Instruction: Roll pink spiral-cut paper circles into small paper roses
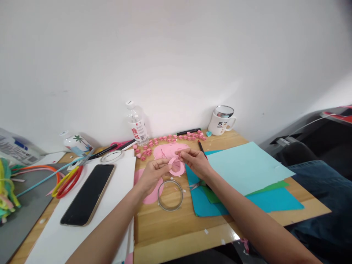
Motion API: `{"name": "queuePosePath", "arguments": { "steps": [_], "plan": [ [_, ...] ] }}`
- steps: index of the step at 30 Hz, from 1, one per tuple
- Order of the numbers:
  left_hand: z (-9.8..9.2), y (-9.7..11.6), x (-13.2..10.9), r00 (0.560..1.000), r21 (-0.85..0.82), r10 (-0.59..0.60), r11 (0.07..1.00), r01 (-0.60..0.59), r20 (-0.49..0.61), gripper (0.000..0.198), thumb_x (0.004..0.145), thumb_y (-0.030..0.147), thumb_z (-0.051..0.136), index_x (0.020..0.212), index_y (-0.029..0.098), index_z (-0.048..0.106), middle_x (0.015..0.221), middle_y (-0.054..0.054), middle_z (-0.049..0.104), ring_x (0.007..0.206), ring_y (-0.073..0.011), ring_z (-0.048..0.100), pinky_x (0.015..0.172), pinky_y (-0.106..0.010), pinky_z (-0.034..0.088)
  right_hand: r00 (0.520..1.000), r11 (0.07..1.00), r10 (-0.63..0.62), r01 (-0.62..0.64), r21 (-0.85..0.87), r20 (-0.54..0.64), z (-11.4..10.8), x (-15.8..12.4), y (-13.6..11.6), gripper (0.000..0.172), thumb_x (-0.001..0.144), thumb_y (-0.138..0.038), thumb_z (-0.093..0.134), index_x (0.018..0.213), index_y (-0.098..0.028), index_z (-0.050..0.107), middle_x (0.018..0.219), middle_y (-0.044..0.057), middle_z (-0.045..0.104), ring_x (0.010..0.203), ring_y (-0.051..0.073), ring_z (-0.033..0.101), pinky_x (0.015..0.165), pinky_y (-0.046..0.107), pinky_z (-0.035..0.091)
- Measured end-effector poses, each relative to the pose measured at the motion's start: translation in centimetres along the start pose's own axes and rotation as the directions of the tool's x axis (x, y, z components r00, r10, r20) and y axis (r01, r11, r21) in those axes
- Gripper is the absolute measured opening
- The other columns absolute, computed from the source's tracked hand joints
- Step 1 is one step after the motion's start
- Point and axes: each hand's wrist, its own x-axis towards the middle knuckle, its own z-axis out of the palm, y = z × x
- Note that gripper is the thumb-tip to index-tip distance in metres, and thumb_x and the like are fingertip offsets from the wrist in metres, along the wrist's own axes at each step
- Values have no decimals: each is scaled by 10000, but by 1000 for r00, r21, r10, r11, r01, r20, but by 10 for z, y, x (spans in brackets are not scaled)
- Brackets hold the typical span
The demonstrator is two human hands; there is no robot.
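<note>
The left hand (154, 174) and the right hand (195, 161) pinch one pink paper strip (178, 172) between thumb and fingers, each nearly closed. The strip curls in a loop between them, over the middle of the wooden desk (159, 242).

Just beyond lies a pile of pink paper pieces (166, 148), too overlapped to count; on the near side of the hands is one tape roll (182, 198). The blades of one pair of scissors (194, 186) show beside the right wrist.

Toward the right edge, one pale blue sheet (247, 168) overlaps green paper (269, 187) and blue paper (280, 205).

Along the back edge are more than twenty small pink folded pieces (169, 138), one teal piece (209, 134), one black pen (188, 131), one mug (218, 124) and one clear bottle (139, 128).

Left of the hands, white paper (123, 176) carries one smartphone (88, 194) and one red-and-yellow-handled pair of scissors (70, 181). Near the back left corner stands one palm-printed bottle (78, 143).
</note>
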Motion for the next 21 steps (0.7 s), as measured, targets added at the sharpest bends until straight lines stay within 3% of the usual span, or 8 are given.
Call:
{"name": "queuePosePath", "arguments": {
  "steps": [3,11,16,21],
  "plan": [
    [0,1,1,1000,4,16,1000,-16,-22,255,660,210,677,888,96,668,788,-96,683,677,-139,603,653,-263,474,999,1000,11,-11,3,44,-1,1,1,204,581,-306,731,741,-189,683,865,41,668,704,113,579,718,269,465],
    [0,1,-1,1000,8,-23,1000,23,-3,208,639,198,693,826,106,677,714,-73,683,620,-121,594,616,-237,463,999,999,17,-15,-38,49,-1,-1,3,202,516,-269,769,646,-187,637,608,-29,596,546,87,524,571,240,440],
    [1,1,0,999,-16,-16,1000,15,-46,157,638,235,694,700,96,656,643,-51,659,558,-109,580,567,-230,466,999,998,4,-1,-57,54,-1,-1,5,198,526,-269,763,677,-192,659,656,-14,627,595,95,536,582,237,418],
    [0,1,0,1000,-30,-16,999,15,-16,163,664,248,673,693,91,634,666,-59,658,581,-129,598,598,-275,499,999,998,-5,8,-59,44,-2,0,6,189,523,-243,767,674,-191,667,636,-15,634,582,98,549,590,243,431]
  ]
}}
